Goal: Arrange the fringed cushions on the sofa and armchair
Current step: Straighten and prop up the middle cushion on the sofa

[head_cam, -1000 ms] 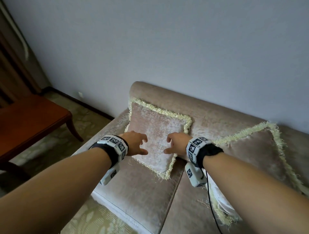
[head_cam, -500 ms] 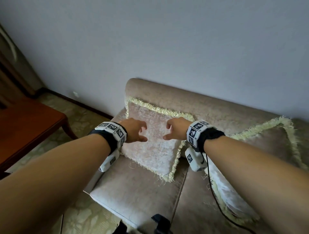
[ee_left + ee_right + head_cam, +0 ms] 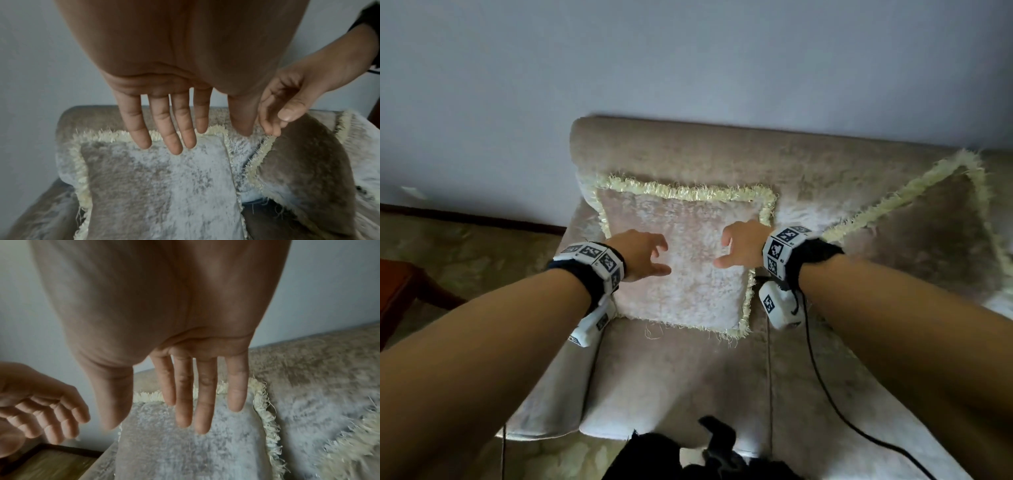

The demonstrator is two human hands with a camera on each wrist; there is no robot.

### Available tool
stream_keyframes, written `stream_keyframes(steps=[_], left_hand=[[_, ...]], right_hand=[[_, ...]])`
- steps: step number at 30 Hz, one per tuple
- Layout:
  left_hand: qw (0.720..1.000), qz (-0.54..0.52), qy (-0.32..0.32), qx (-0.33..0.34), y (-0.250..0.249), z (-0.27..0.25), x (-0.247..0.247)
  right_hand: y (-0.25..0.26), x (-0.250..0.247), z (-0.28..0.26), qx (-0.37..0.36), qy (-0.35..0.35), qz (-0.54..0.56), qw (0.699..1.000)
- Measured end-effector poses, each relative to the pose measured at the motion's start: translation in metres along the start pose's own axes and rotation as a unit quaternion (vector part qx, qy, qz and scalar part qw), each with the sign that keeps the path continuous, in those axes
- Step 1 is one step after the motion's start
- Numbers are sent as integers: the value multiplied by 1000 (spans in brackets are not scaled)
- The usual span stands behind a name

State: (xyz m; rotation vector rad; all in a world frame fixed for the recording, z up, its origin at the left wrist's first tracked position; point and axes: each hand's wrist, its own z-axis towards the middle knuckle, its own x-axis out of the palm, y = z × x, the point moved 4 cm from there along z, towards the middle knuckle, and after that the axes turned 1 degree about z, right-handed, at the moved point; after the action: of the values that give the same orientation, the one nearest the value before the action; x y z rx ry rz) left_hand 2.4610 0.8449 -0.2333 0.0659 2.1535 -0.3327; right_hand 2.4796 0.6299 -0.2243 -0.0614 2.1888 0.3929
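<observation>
Head view: left hand (image 3: 640, 253) and right hand (image 3: 743, 245), fingers spread, empty, now higher over left cushion (image 3: 681, 260), which stands squarer against sofa (image 3: 688, 370); placement nearly done.

Near cushion (image 3: 681, 260) stands on sofa (image 3: 674, 373) seat, leaning against backrest, at sofa's left end. Second cushion (image 3: 928, 236) right of near cushion, on same seat, tilted, corner close beside it. My left hand (image 3: 642, 251) and my right hand (image 3: 743, 245) hover before near cushion. Wooden table (image 3: 393, 294) left of sofa, on floor.
</observation>
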Motion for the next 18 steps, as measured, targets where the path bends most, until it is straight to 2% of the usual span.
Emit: stream_keyframes(steps=[4, 9, 14, 18], left_hand=[[998, -37, 42, 18, 42, 28, 16], [996, -41, 72, 37, 69, 51, 31], [996, -45, 80, 10, 91, 84, 41], [998, -22, 42, -49, 113, 112, 44]], right_hand=[[22, 20, 27, 28, 12, 45, 999], [28, 42, 51, 62, 30, 70, 995], [3, 60, 75, 102, 18, 110, 989], [-35, 81, 94, 154, 68, 107, 980]])
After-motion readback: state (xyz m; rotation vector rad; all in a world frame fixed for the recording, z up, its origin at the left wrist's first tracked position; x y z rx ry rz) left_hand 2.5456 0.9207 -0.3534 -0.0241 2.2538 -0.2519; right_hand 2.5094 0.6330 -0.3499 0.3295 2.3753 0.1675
